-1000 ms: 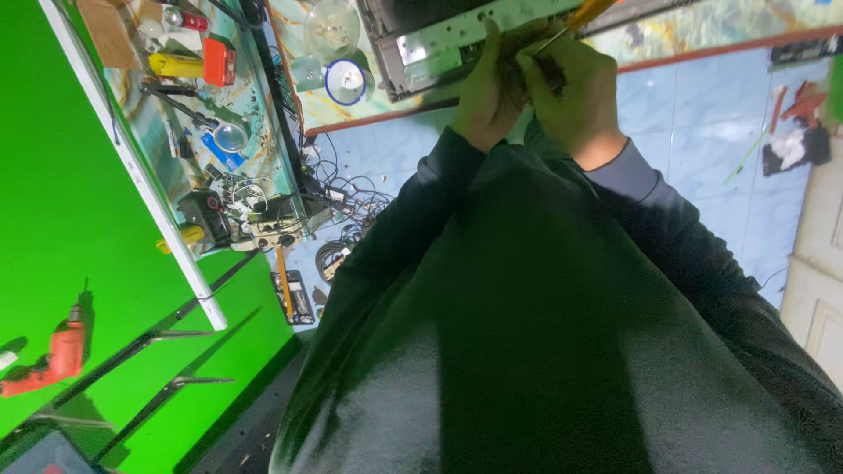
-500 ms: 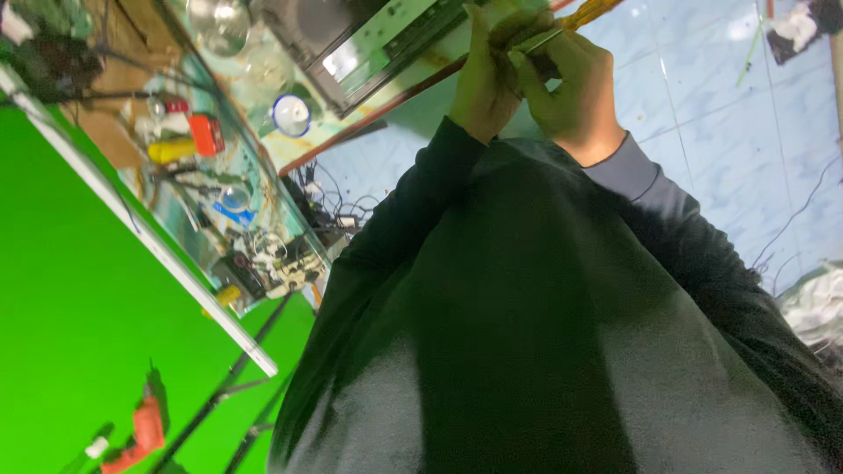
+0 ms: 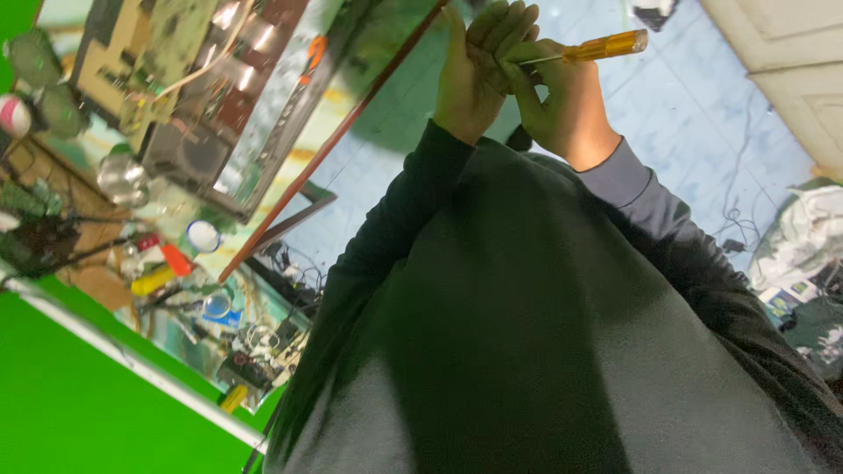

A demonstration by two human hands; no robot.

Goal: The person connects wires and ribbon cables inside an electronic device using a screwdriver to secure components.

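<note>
My two hands are pressed together at the top of the view, above my dark sweater. My right hand [image 3: 566,110], with a grey-blue cuff, grips a screwdriver [image 3: 606,46] by its thin metal shaft. The amber handle sticks out to the upper right. My left hand [image 3: 479,75], in a dark sleeve, curls its fingers over the shaft's tip end and against my right fingers. The tip itself, and anything small between the hands, is hidden. Both hands hang over the pale blue tiled floor [image 3: 702,132], just right of the workbench's red edge [image 3: 351,123].
An opened electronic chassis with circuit boards [image 3: 176,96] lies on the cluttered workbench at the left, with small tools, wires and round tins [image 3: 204,235] below it. A green panel [image 3: 70,412] fills the lower left. A white door [image 3: 790,53] and a heap of cloth [image 3: 803,250] are on the right.
The view has swung, so the bench slid left and the floor and door came in. My hands have come off the chassis edge and are still clasped on the screwdriver, whose handle now points right.
</note>
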